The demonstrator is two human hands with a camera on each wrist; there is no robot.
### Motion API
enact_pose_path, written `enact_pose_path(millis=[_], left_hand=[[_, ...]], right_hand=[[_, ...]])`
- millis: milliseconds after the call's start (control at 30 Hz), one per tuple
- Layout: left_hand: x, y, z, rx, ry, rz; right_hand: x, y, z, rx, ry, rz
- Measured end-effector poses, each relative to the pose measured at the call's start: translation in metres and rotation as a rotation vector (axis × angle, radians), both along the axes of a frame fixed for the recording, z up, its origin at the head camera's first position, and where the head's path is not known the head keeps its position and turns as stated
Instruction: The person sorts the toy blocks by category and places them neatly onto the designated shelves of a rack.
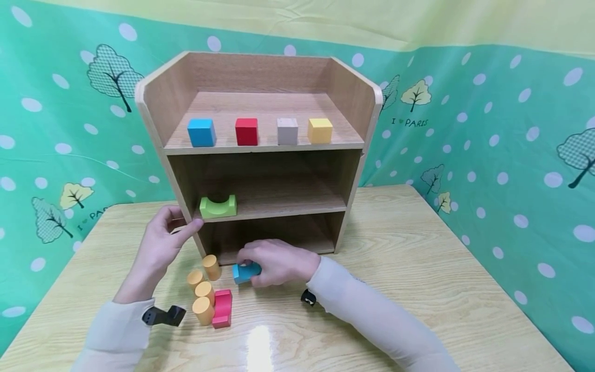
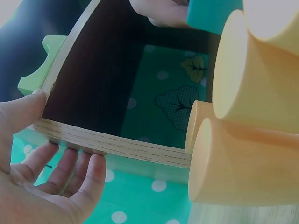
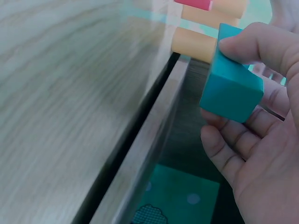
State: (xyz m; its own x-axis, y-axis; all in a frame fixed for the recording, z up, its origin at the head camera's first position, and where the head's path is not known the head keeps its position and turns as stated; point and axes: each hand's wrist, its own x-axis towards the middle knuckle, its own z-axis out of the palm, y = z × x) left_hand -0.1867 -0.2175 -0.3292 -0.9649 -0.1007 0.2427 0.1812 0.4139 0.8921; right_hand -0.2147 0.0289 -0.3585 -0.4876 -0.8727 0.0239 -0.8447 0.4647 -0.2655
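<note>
The right hand point(image 1: 274, 262) pinches a blue block point(image 1: 243, 274) between thumb and fingers, in front of the shelf's bottom compartment; in the right wrist view the thumb lies on the block point(image 3: 233, 88). At the shelf's left side panel, the left hand point(image 1: 160, 240) has its thumb at the front edge and its fingers along the outer face, as the left wrist view shows of that hand point(image 2: 56, 182). Close to that thumb, a green block with a curved notch point(image 1: 218, 207) sits at the left of the middle shelf.
Blue point(image 1: 202, 133), red point(image 1: 247, 132), grey point(image 1: 287, 132) and yellow point(image 1: 319, 131) cubes line the upper shelf's front. Several orange cylinders point(image 1: 203, 310) stand on the table point(image 1: 372, 310) left of the right hand, beside a red notched block point(image 1: 222, 309).
</note>
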Motion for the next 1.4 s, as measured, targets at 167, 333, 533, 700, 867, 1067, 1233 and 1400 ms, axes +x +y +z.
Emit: enact_pose_path(millis=[167,333,533,700,867,1067,1233,1400], left_hand=[[0.001,0.001,-0.001,0.001,-0.004,0.002],[0.001,0.001,0.000,0.001,0.006,-0.002],[0.000,0.000,-0.001,0.000,0.010,-0.006],[0.000,0.000,-0.002,-0.003,-0.003,-0.003],[0.001,0.000,-0.001,0.002,-0.007,-0.003],[0.000,-0.001,-0.001,0.004,-0.014,-0.003],[-0.002,-0.001,-0.002,0.003,-0.012,-0.005],[-0.002,-0.002,-0.002,0.003,0.001,-0.004]], right_hand=[[0.001,0.006,0.005,-0.015,0.012,-0.006],[0.004,0.009,0.010,0.000,0.041,-0.014],[0.007,0.014,0.019,0.000,0.071,-0.003],[0.008,0.020,0.027,-0.021,0.097,0.009],[0.008,0.026,0.038,-0.044,0.114,0.016],[0.008,0.033,0.051,-0.059,0.121,0.008],[0.007,0.038,0.061,-0.084,0.128,0.005],[0.006,0.039,0.069,-0.097,0.134,0.002]])
